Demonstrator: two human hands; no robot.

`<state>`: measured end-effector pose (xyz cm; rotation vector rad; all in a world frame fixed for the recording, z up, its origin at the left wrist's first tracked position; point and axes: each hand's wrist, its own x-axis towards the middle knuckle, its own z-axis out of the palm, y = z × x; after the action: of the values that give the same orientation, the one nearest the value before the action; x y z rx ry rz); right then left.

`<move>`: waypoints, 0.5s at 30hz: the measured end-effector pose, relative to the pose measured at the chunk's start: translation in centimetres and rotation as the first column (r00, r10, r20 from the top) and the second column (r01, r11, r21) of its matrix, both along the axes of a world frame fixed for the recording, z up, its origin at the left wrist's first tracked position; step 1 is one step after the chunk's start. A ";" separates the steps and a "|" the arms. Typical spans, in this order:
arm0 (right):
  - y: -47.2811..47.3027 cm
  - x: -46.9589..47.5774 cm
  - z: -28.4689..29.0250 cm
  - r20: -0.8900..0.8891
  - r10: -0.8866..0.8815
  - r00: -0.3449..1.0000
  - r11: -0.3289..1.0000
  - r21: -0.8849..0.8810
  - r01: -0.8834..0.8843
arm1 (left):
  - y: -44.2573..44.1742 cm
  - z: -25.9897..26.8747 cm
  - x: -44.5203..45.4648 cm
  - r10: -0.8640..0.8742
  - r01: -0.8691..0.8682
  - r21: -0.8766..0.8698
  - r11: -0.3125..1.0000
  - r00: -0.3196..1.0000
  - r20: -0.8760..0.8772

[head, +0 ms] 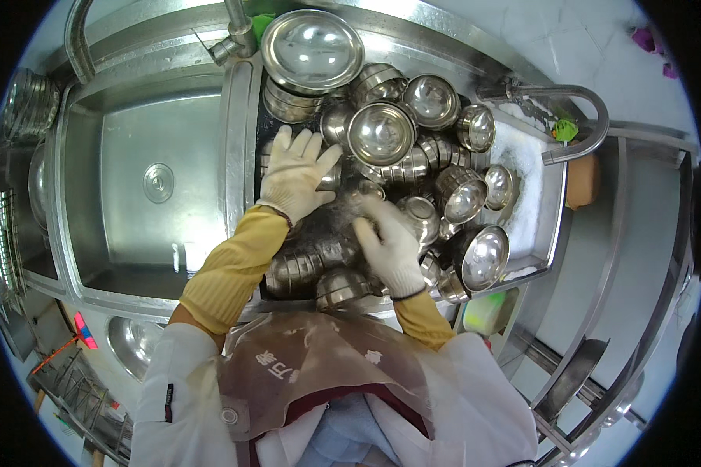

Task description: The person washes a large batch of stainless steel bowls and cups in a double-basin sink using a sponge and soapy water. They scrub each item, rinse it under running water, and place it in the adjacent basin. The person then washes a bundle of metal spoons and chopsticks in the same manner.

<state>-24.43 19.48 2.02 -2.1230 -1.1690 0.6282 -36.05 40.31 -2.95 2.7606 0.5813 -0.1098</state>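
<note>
My left hand (pixel 299 169), in a white knit glove, lies palm down with its fingers apart over stainless steel bowls at the left side of the heaped sink. Part of a bowl (pixel 330 177) shows beside its fingers. My right hand (pixel 390 248), gloved the same way, is blurred near the middle of the heap. Its fingertips are smeared, so whether they hold anything is unclear. A small bowl (pixel 370 190) sits just beyond them, and another bowl (pixel 419 219) is beside the knuckles. Stacked bowls (pixel 295 271) lie on their sides nearer my apron.
On the left is a sink basin (pixel 158 134) with a drain. A wide steel basin (pixel 312 49) tops the heap at the back. White suds (pixel 517 175) fill the right end, under a curved faucet (pixel 595 111). A second faucet (pixel 239 38) rises behind the divider.
</note>
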 end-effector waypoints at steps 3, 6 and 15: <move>-2.5 2.2 -1.0 0.497 -0.137 0.857 0.981 -0.050 0.186 | -0.6 -1.8 0.5 -0.049 0.077 0.139 0.987 0.979 -0.199; -3.3 2.9 -4.0 0.274 -0.457 0.846 0.798 -0.294 0.526 | -0.7 -3.1 1.3 -0.031 0.069 0.093 0.993 0.932 -0.362; 2.6 8.3 -14.2 -0.144 -0.338 0.930 0.640 -0.759 0.115 | 2.6 -5.9 0.4 0.593 -0.713 -0.429 0.554 0.700 -0.397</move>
<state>-16.09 22.08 -12.16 -2.6587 -0.4747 1.4164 -35.62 42.86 -8.87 1.8108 1.3671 -0.3358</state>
